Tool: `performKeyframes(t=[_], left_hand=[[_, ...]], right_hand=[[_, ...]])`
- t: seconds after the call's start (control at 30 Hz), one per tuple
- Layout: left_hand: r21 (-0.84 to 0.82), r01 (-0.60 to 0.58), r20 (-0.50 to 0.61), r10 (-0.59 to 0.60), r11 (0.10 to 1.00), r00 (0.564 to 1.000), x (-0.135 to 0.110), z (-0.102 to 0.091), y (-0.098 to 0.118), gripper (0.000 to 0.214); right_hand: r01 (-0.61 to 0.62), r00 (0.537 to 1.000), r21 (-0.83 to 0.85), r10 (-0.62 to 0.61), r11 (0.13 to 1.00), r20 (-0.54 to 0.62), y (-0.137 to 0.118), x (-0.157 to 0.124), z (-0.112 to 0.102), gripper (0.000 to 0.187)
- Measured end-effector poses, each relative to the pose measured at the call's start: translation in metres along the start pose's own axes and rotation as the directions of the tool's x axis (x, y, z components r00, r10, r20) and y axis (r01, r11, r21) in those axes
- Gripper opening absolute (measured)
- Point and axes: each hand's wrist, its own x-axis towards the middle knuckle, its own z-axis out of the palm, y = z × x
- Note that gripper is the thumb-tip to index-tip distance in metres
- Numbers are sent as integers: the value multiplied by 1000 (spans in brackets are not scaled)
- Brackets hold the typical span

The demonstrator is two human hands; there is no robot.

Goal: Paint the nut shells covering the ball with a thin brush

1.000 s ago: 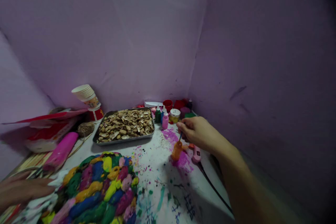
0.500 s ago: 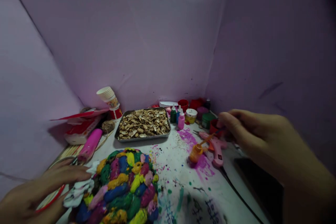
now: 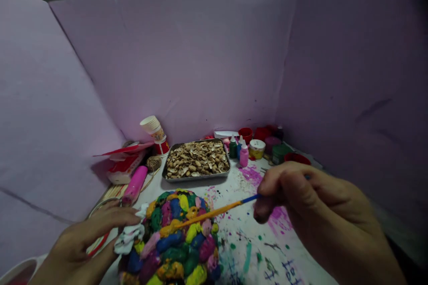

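A dome-like piece covered in painted peanut shells (image 3: 177,249), in blue, green, yellow, pink and orange, sits low in the middle of the view. At its left side, my left hand (image 3: 90,236) grips a crumpled white tissue (image 3: 129,235), which touches the shells. My right hand (image 3: 307,205) is closed around a thin paintbrush (image 3: 227,207), blue near the fingers and coated orange towards the tip. The brush tip meets an orange shell near the top middle of the piece. My right hand hides the orange paint bottle and the pink glue gun.
Behind the piece stands a metal tray (image 3: 197,180) of peanut shells. Small paint bottles (image 3: 244,156) and paint jars (image 3: 257,148) line the back right. Stacked paper cups (image 3: 155,133), a pink tube (image 3: 135,185) and a tissue pack (image 3: 125,169) are at left. Paint stains mark the white table (image 3: 247,236).
My right hand has brought the paintbrush from the orange paint bottle leftward onto the painted shells. My left hand still holds the tissue. The camera view has tilted up and shifted left.
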Motion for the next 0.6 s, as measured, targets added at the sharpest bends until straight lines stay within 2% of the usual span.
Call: performKeyframes(t=[0.1, 0.37, 0.53, 0.6], left_hand=[[6, -12, 12, 11, 1000, 1000, -2, 0, -1, 27], [31, -53, -21, 53, 998, 998, -1, 1, 6, 25], [46, -30, -4, 30, 998, 1000, -2, 1, 4, 23], [28, 2, -5, -1, 1000, 1000, -3, 2, 5, 23]], right_hand=[[18, 999, -50, -16, 999, 46, 3, -2, 5, 31], [120, 991, -185, -106, 975, 81, 6, 0, 12, 30], [134, 983, -209, -104, 969, 149, 6, 1, 19, 31], [118, 988, -229, -90, 966, 128, 7, 2, 18, 33]])
